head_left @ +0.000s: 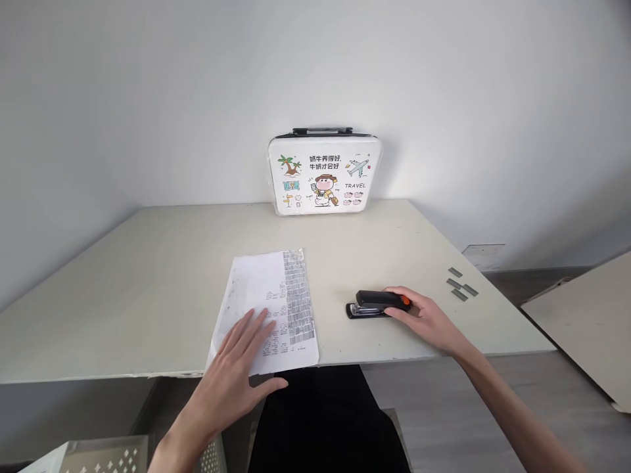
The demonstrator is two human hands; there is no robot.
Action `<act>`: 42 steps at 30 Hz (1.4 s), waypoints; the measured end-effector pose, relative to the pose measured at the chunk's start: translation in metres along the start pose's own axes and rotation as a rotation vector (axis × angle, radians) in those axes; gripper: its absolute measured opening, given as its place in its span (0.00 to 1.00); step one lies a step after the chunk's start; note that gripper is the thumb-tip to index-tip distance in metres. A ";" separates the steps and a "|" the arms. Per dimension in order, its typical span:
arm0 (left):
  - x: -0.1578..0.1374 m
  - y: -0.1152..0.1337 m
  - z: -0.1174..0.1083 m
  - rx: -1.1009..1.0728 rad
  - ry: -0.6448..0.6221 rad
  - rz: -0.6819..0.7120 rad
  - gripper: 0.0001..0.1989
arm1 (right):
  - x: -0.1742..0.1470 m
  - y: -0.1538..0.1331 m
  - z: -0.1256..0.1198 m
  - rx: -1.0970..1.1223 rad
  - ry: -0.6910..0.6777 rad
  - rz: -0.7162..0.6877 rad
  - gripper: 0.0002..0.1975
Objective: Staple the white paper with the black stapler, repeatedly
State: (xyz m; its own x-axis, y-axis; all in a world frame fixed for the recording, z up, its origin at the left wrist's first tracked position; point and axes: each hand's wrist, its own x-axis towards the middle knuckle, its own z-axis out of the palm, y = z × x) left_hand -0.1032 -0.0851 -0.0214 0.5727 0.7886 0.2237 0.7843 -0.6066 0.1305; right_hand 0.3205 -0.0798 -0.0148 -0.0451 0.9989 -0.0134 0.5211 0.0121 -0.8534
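Note:
A black stapler (372, 301) with an orange mark at its rear lies on the table, its front end pointing left. My right hand (419, 315) grips its rear end, thumb on the near side and fingers on the far side. To the left, printed sheets of paper (256, 276) lie at the table's front edge. My left hand (236, 368) rests on them with its fingers stretched out and the thumb apart, past the edge. Several small grey strips of staples (456, 282) lie near the table's right edge.
A white case (320, 174) with cartoon prints and a black handle stands against the wall at the back of the pale table (162, 282). Below the front edge are a black seat (325, 420) and a white perforated basket (106, 453). Another pale panel (582, 322) is at the right.

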 end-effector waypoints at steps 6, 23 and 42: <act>0.005 0.023 -0.003 -0.036 0.024 0.102 0.35 | 0.001 0.004 0.001 -0.039 -0.004 0.000 0.22; 0.014 0.060 0.000 -0.095 0.009 0.255 0.44 | 0.001 0.007 0.001 -0.051 0.011 -0.022 0.23; 0.026 0.090 0.012 -0.147 -0.050 0.304 0.44 | 0.031 -0.026 -0.008 -0.161 -0.033 -0.034 0.26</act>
State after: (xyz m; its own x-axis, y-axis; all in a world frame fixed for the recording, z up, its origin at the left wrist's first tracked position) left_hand -0.0144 -0.1177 -0.0158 0.7890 0.5711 0.2266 0.5351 -0.8199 0.2034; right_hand 0.3130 -0.0491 0.0111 -0.0913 0.9958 -0.0051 0.6483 0.0556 -0.7594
